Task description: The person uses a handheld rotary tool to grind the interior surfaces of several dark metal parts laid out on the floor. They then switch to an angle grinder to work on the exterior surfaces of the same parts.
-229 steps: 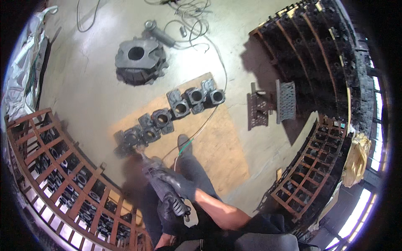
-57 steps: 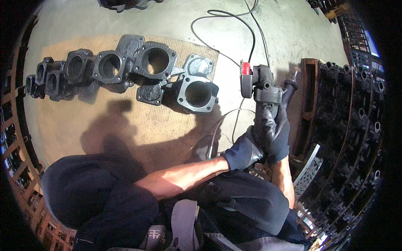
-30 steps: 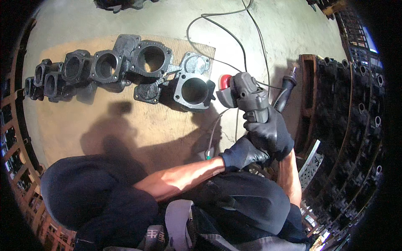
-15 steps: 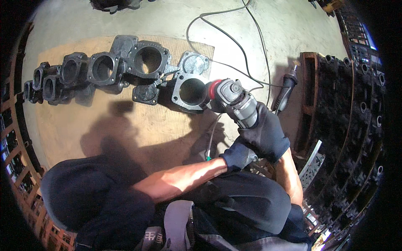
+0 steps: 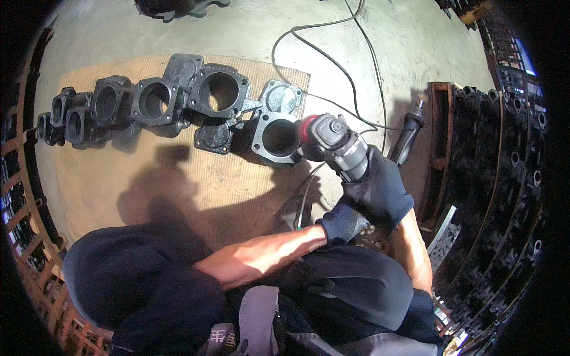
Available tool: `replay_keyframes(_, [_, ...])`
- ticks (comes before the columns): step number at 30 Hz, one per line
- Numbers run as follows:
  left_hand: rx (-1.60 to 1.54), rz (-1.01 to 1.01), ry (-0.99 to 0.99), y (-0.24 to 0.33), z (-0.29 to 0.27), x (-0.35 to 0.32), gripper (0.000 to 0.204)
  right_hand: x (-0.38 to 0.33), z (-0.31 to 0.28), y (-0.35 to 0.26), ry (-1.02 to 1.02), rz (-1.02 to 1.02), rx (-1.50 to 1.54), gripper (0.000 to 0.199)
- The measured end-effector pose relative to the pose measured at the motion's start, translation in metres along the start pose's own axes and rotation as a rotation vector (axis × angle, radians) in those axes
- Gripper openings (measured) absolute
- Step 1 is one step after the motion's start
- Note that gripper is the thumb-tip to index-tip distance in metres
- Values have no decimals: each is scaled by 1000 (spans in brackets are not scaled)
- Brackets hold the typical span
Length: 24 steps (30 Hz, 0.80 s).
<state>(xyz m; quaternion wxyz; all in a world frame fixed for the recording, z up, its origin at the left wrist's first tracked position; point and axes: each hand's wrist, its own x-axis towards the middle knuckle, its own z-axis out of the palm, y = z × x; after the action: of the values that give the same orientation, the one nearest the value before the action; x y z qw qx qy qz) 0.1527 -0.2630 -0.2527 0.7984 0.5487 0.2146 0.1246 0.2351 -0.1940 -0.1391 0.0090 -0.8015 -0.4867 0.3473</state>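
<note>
Black gloves cover both of the person's hands. The right hand [image 5: 380, 190] is wrapped tight around the grey body of a power grinder [image 5: 339, 148], so that grip is closed on the tool. The left hand [image 5: 344, 221] sits just under the right one, low on the tool's back end; it looks closed on it too, but most of it is hidden, so that is hard to tell. The grinder's red front end [image 5: 308, 132] is right at the edge of a square metal casting [image 5: 278, 137] with a big round hole. That casting lies on a sheet of brown cardboard [image 5: 178, 184] on the concrete floor [image 5: 380, 47]. More dark castings [image 5: 148, 101] lie in a row to its left on the same sheet. A black cord [image 5: 320, 35] loops across the floor. A second tool with a dark handle [image 5: 407, 135] lies just right of the grinder. Racks of dark metal parts [image 5: 504, 172] stand on the right.
</note>
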Motion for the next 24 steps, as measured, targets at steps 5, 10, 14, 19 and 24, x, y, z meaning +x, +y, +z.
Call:
replay_keyframes(5, [99,18,-41,-20,2,1,48,5,7,1,1,-4,-10,59])
replay_keyframes(10, [27,55,82,12,-36,-8,50,25,6,-29,-24,-98,7,50])
replay_keyframes(14, [116,19,91,-1,-36,-3,50,28,3,-42,-44,-95,-44,53])
replay_keyframes(19, [8,-89,-31,23,-45,-10,54,22,2,-31,-27,-57,-36,50])
replay_keyframes(24, [40,-120,-25,30,-62,-20,48,33,4,-51,-82,-99,-38,54])
